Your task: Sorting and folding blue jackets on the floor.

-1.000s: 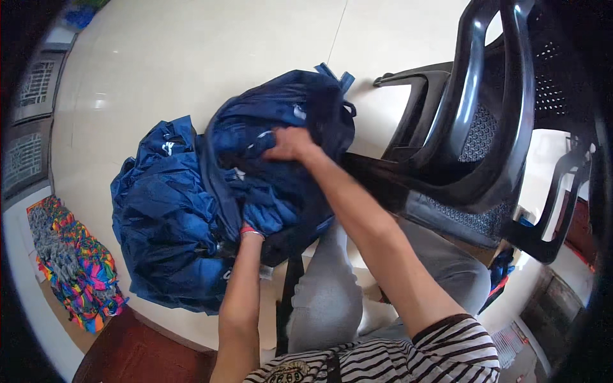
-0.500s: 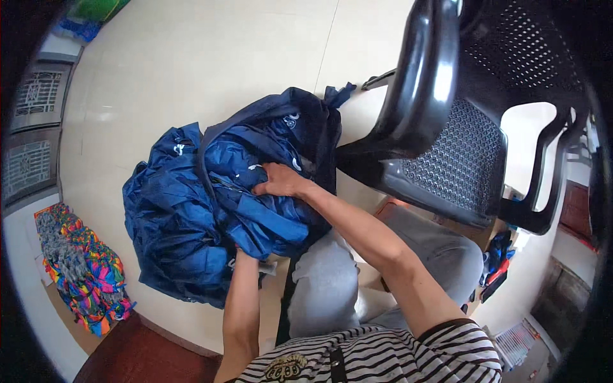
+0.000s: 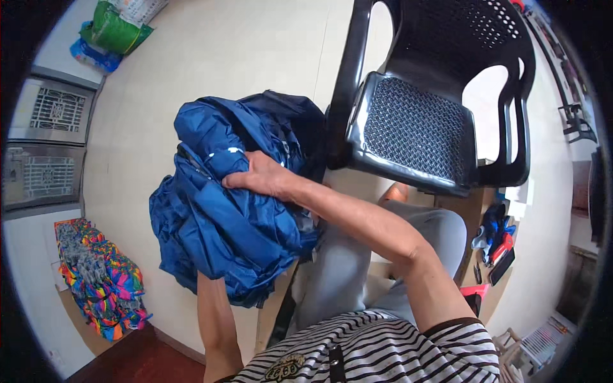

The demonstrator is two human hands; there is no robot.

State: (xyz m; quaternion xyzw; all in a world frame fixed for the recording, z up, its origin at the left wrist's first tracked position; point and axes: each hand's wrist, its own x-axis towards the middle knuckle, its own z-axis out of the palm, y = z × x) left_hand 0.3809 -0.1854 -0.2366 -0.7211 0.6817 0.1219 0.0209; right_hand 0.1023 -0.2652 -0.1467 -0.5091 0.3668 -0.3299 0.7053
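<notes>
While right hand (image 3: 265, 179) clenches blue jacket (image 3: 223, 217), left hidden beneath; black chair (image 3: 415, 127) just beside; floor (image 3: 211, 57) beyond.

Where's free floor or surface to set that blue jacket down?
Open: pale floor between the black plastic chair and the green sack; also the chair's mesh seat. Crowded: right hand on the bunched blue nylon jacket over the lap; tools at right; multicoloured fabric stack at left.
</notes>
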